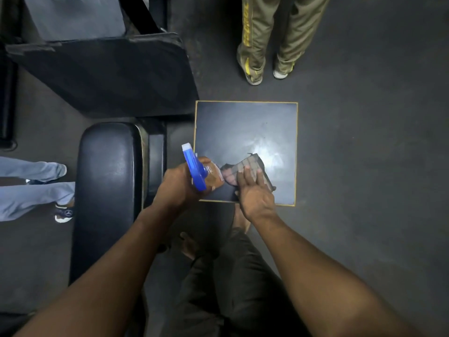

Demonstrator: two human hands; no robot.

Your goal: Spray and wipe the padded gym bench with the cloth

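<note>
Head view, looking straight down: dark gym floor [364, 166] filling the frame. Upper left, angled black backrest pad [104, 76] on a dark frame. Below it, long padded bench [107, 190] in glossy black, running up the left of centre, untouched by either hand. Right of the bench, square dark panel [247, 127] with a thin yellow edge, shiny in the middle. Top centre, bystander's legs in olive track pants [267, 37] with yellow stripes; at the left edge, another pair of legs in light blue jeans [31, 186] and dark sneakers. Lower centre, wearer's own dark trousers [230, 288]. Left hand [179, 186] wrapped tight around a spray bottle [211, 177] of amber liquid, blue trigger head [194, 169] pointing up and away. Right hand [255, 193] just beside it, fingers pressed flat and together on a grey checked cloth [247, 171], pinning it to the panel's near edge.
</note>
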